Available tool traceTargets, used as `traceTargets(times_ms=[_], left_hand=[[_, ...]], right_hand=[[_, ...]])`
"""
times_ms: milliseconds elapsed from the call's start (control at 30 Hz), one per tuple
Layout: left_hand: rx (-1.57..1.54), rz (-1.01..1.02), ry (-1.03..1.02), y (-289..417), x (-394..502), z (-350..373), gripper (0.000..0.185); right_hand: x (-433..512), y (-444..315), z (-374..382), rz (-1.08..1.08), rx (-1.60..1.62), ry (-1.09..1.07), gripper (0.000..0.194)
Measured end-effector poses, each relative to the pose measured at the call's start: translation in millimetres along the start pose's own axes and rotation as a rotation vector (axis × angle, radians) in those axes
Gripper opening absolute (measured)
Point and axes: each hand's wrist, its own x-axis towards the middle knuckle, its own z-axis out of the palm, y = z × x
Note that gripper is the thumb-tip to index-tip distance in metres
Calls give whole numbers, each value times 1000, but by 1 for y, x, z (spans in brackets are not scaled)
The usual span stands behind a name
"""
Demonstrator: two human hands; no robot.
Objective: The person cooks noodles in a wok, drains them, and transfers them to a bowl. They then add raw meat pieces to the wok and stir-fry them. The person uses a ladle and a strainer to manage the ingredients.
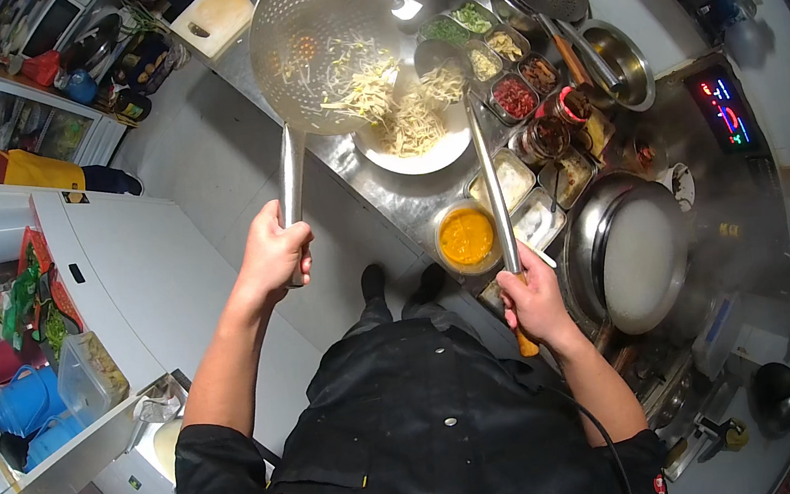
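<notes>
My left hand [274,249] grips the metal handle of a large perforated strainer [290,15], tilted over a white bowl [421,164]. Pale bean sprouts [365,88] gather at its lower right edge, above the bowl. Inside the bowl lies a heap of pale shredded food [416,126]; what it is, I cannot tell. Closed around the wooden end of a long-handled ladle [493,188] is my right hand [538,295]. The ladle's head reaches the bowl's far right side, with pale shreds against it. Haze blurs the strainer.
Small metal containers of chopped greens [473,18] and red chillies [514,97] stand right of the bowl. Nearer are a tub of orange liquid [465,237] and a wok of cloudy liquid [645,261]. A white chest freezer [130,246] lies left; a person [43,171] is beyond it.
</notes>
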Motion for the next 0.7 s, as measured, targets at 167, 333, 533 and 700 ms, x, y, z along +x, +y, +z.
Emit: traceTargets(times_ms=[167, 333, 533, 700], left_hand=[[-90, -31, -34, 9, -12, -15, 15], [-183, -28, -84, 21, -26, -25, 16], [-272, -13, -123, 37, -40, -30, 21], [-285, 21, -157, 47, -47, -31, 21]], right_hand=[[0, 11, -7, -5, -163, 9, 61], [16, 35, -16, -183, -535, 35, 64], [13, 41, -25, -17, -637, 43, 62], [8, 35, -35, -59, -589, 55, 65]])
